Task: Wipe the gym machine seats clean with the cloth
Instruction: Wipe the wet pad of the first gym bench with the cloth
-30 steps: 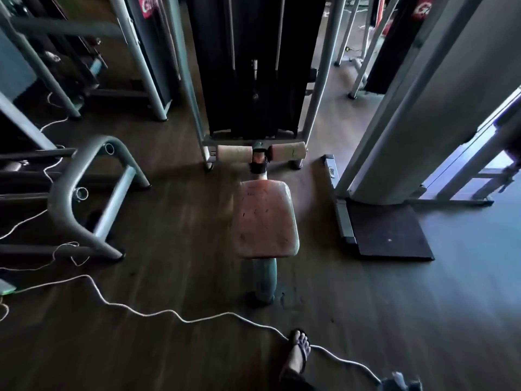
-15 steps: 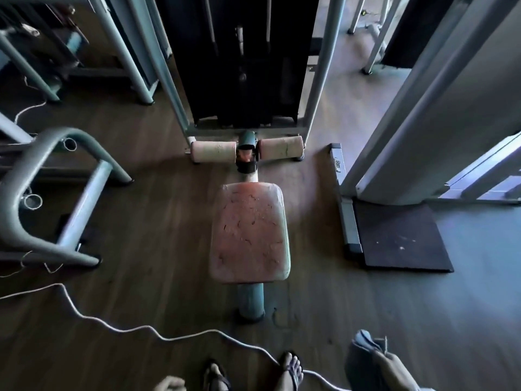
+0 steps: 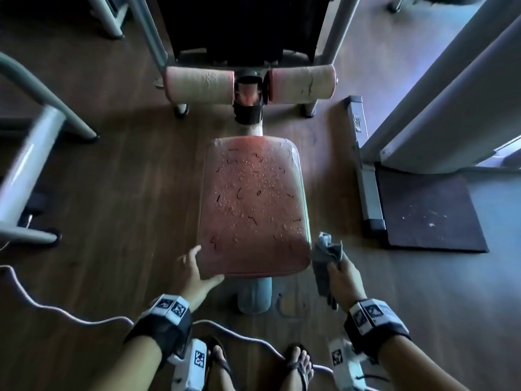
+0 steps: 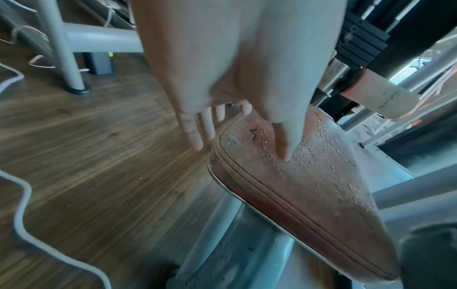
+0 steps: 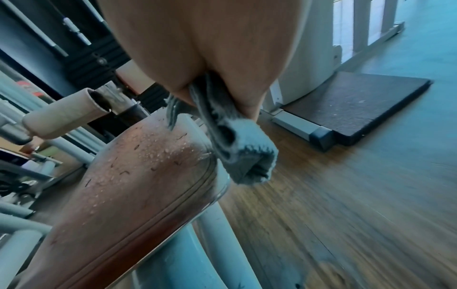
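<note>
A worn reddish seat pad [image 3: 252, 207] stands in the middle of the head view, cracked and dotted with water droplets. My left hand [image 3: 198, 270] hovers open at the seat's near left corner, fingers straight over the floor and thumb [image 4: 284, 142] above the pad [image 4: 309, 176]. My right hand [image 3: 342, 277] grips a bunched grey cloth [image 3: 324, 258] just off the seat's near right corner. In the right wrist view the cloth [image 5: 237, 152] hangs from my fist beside the seat edge [image 5: 148, 176].
Two padded rollers [image 3: 198, 84] and the dark weight stack [image 3: 242, 24] stand behind the seat. A grey tube frame [image 3: 31, 165] is on the left, a black mat [image 3: 428, 213] and white column [image 3: 439, 108] on the right. A white cord [image 3: 56, 309] crosses the wooden floor by my sandalled feet [image 3: 298, 362].
I have stepped up to the seat, which now fills the view. Both hands have come forward, the left to the near left corner, the right with the cloth to the near right corner.
</note>
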